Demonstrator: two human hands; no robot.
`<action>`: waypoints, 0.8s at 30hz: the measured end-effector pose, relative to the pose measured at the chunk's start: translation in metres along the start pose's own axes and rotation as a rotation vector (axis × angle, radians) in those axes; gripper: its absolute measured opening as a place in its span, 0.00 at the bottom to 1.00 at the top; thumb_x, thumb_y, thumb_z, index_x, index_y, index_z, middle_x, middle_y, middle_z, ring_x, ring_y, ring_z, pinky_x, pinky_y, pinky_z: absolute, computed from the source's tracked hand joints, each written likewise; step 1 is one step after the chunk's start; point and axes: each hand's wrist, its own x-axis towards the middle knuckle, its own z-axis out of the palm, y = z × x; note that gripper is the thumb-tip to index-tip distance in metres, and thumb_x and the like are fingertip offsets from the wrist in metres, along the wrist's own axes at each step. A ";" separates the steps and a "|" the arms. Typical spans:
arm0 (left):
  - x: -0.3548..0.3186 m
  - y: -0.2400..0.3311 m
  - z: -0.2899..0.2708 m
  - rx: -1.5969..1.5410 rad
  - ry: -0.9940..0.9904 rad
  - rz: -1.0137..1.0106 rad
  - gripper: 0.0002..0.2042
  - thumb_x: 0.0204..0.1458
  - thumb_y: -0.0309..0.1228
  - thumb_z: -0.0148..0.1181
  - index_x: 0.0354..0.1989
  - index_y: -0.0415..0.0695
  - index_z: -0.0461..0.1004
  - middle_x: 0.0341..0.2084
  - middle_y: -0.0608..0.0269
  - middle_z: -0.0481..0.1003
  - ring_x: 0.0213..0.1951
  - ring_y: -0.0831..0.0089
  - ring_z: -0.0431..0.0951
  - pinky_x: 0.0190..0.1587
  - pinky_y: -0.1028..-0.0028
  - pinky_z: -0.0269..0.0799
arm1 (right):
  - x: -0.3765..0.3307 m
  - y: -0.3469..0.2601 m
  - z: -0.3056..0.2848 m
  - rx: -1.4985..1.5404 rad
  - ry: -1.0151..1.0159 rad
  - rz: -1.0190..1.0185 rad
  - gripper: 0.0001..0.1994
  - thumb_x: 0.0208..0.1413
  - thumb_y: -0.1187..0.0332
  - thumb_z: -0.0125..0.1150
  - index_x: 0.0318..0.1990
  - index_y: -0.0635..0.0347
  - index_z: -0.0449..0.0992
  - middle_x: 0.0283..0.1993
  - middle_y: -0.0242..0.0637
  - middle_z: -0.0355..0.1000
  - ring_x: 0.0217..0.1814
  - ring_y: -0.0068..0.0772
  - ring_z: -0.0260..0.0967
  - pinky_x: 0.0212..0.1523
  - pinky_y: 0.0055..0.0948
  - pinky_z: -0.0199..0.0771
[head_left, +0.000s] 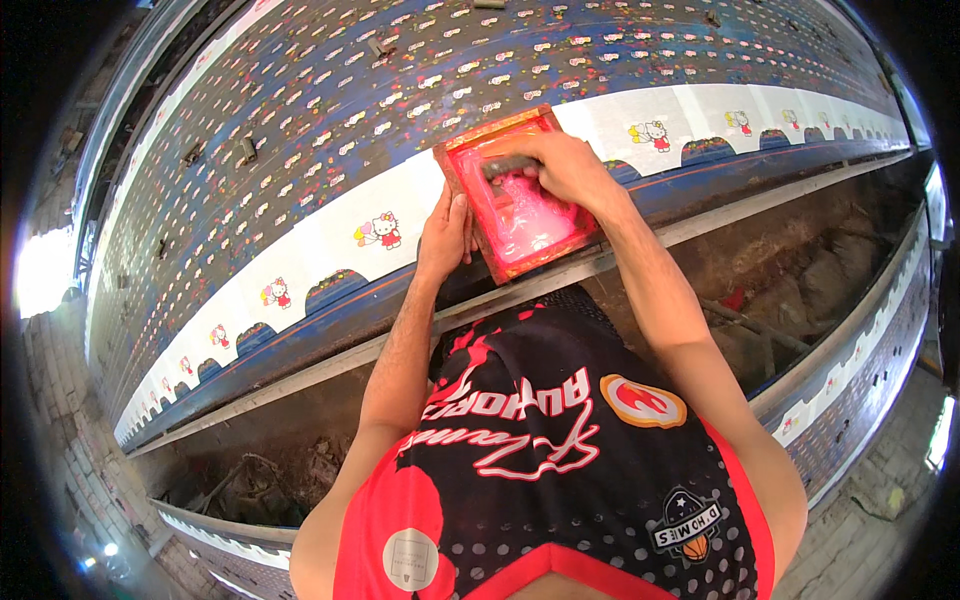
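I observe the red-rimmed frame (550, 259), wet pink inside, lying across the white strip (320, 244) on the surface (330, 75). Left hand (446, 232): partly curled at the frame's left edge — grip indeterminate. Right hand (556, 164): curled inside the frame — I cannot tell its hold.

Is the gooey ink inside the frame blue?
No, the wet ink inside the screen-printing frame is bright pink.

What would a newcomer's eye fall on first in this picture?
Probably the glossy pink area inside the red-rimmed frame, at upper centre, with the left hand at its left edge and the right hand over it. Next, the white sheets with cartoon cat prints, lining the long dark table's near side.
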 end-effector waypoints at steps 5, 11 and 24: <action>-0.003 0.009 0.006 0.085 0.056 0.008 0.31 0.81 0.44 0.46 0.88 0.51 0.51 0.20 0.68 0.72 0.17 0.77 0.73 0.18 0.73 0.72 | 0.013 0.020 0.020 0.006 0.075 -0.076 0.23 0.59 0.76 0.68 0.61 0.45 0.87 0.55 0.45 0.85 0.58 0.56 0.82 0.58 0.52 0.83; -0.004 -0.005 0.002 0.065 0.078 -0.026 0.35 0.80 0.45 0.49 0.88 0.45 0.46 0.22 0.67 0.74 0.19 0.77 0.75 0.18 0.73 0.73 | -0.082 0.005 0.052 -0.064 0.134 -0.067 0.28 0.52 0.84 0.63 0.60 0.49 0.88 0.59 0.42 0.85 0.64 0.53 0.79 0.66 0.47 0.80; -0.001 -0.012 0.008 -0.089 0.032 0.051 0.32 0.81 0.43 0.46 0.88 0.50 0.49 0.22 0.73 0.69 0.17 0.82 0.65 0.17 0.77 0.64 | -0.106 0.001 0.051 -0.072 0.240 -0.112 0.25 0.49 0.80 0.67 0.57 0.53 0.88 0.58 0.37 0.83 0.64 0.44 0.78 0.67 0.43 0.79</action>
